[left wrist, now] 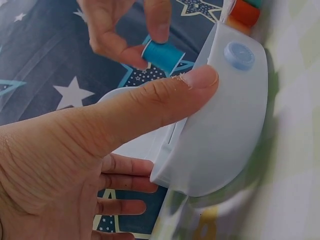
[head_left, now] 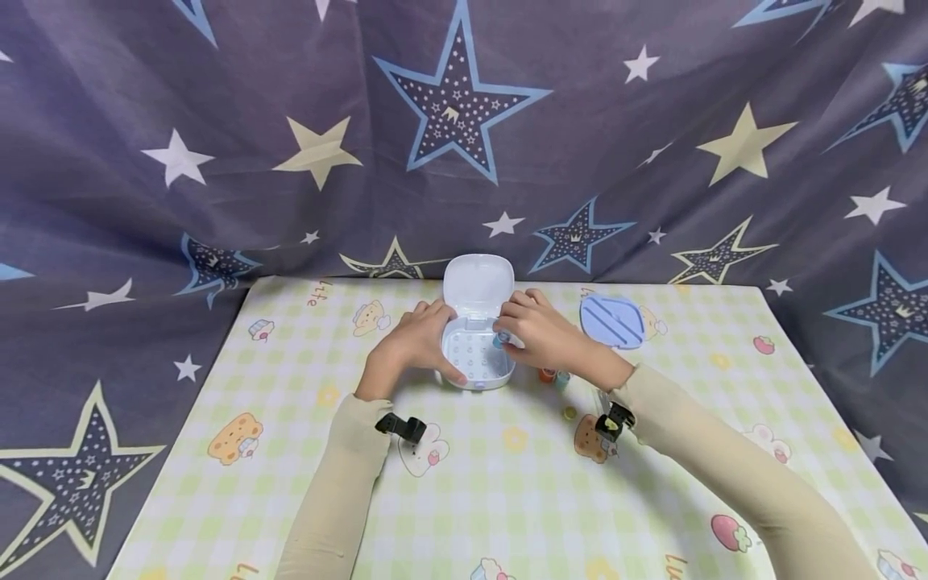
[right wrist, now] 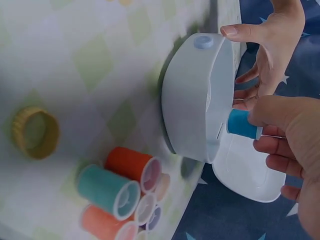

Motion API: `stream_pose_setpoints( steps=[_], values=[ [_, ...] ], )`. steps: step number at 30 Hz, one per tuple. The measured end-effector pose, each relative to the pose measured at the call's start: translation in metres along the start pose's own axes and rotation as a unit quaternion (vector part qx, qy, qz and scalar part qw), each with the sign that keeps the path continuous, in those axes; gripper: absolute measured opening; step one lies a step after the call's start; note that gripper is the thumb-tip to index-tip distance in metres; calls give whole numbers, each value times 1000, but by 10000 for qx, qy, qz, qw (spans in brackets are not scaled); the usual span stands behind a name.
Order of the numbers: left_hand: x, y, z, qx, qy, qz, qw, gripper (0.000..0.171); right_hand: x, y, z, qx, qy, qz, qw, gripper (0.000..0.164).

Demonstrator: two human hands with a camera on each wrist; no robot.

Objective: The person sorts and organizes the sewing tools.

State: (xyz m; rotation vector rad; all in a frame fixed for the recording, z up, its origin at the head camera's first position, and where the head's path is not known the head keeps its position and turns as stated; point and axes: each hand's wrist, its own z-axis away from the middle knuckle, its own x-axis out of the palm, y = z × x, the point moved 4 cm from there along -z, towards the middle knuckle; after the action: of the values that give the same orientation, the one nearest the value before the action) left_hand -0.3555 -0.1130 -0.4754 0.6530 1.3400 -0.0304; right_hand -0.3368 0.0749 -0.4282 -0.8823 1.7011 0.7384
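Note:
A white plastic box (head_left: 478,385) with its lid (head_left: 478,282) raised stands near the back of the table; small pegs dot its floor. My left hand (head_left: 419,338) steadies the box from the left, thumb on the front rim and the other fingers spread along the far side. Over the right side of the box, my right hand (head_left: 540,332) pinches a blue thread spool (right wrist: 242,124) between thumb and fingers. In the left wrist view the same spool (left wrist: 163,56) hangs tilted above the opening. A round blue button (left wrist: 239,55) sits on the box front.
Right of the box, an orange-red spool (right wrist: 132,167), a teal spool (right wrist: 107,191) and several others stand grouped on the checked cloth. A yellow ring-shaped piece (right wrist: 35,132) lies nearer the front. A blue tray-like insert (head_left: 612,322) lies at the back right, before the star-patterned curtain (head_left: 449,217).

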Motion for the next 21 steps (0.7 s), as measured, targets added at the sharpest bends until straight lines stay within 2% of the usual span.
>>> stream_pose_setpoints(
  steps=[13,21],
  values=[
    [2,-1,-1,176,23,93,9998,113,13,-7,-28,-276,-59,21,9996,21],
    [4,-5,-2,285,9,170,9994,110,24,-13,-42,-382,-124,111,9991,21]
  ],
)
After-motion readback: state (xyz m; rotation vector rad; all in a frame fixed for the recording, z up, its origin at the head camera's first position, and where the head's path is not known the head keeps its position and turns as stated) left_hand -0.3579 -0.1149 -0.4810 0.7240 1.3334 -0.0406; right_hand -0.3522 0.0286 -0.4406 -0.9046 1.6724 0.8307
